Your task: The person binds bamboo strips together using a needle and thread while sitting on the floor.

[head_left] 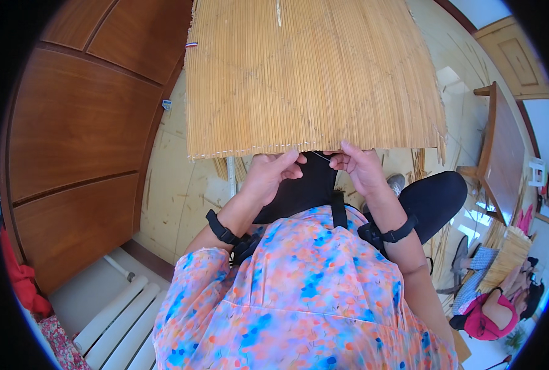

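A wide mat of thin straw-coloured stalks [311, 80] lies in front of me, its near edge marked by a row of small pale stitches toward the left. My left hand [273, 174] is at this edge, thumb and fingers bent together; what they pinch, if anything, is too small to make out. Just right of it, my right hand [359, 168] has its thumb and fingers closed at the edge. From its fingertips a thin light strand [321, 157] runs toward the left hand; whether it is thread or a needle is unclear.
Brown wooden cabinet doors [77, 123] stand at the left, above a white radiator [117, 324]. Loose stalks litter the tiled floor [170, 213]. A wooden table [502, 148] is at the right. Beyond it, a person in a pink hat [493, 317] sits by another bundle of stalks [505, 253].
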Available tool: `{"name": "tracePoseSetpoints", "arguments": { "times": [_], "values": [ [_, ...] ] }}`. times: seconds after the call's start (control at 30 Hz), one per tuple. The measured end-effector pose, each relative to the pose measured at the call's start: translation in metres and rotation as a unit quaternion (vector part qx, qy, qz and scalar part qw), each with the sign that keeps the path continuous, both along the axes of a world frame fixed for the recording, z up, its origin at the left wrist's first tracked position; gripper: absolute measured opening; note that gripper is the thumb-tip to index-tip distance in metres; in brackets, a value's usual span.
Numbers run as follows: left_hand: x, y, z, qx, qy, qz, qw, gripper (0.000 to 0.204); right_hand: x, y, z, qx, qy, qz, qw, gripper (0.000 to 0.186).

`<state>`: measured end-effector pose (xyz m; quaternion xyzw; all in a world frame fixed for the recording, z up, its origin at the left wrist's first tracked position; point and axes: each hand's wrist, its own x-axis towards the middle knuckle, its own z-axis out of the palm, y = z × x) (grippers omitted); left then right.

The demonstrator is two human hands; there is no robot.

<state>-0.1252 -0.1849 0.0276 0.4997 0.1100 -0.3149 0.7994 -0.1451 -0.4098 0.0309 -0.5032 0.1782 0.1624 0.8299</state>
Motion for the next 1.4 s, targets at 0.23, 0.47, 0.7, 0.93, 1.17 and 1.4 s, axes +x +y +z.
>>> {"name": "tracePoseSetpoints", "arguments": {
  "times": [0.23,0.47,0.7,0.93,1.17,1.4],
  "values": [
    [-0.012,0.0,-0.009,-0.1,-0.072,0.067,0.99,0.034,-0.007,-0.005,0.003,-0.027,-0.002,-0.018,0.999,0.025],
    [-0.019,-0.024,0.001,-0.235,-0.008,-0.003,0.972,0.048,-0.004,-0.006,-0.002,-0.004,-0.019,-0.006,1.0,0.021],
    [-0.015,-0.018,-0.004,-0.113,-0.002,-0.04,0.993,0.028,-0.004,-0.006,-0.001,-0.004,-0.006,-0.029,1.0,0.017],
    [-0.017,-0.017,-0.003,-0.057,0.001,-0.034,0.998,0.02,-0.004,-0.005,0.0,0.003,-0.001,-0.031,1.0,0.016],
    [-0.011,-0.015,0.001,-0.04,-0.004,-0.07,0.997,0.019,-0.007,-0.002,-0.001,0.008,-0.013,0.036,0.999,0.019],
    [-0.015,-0.004,0.015,0.044,-0.097,-0.151,0.983,0.017,0.002,0.016,0.002,0.001,0.011,0.016,1.0,0.019]
  ]
}}
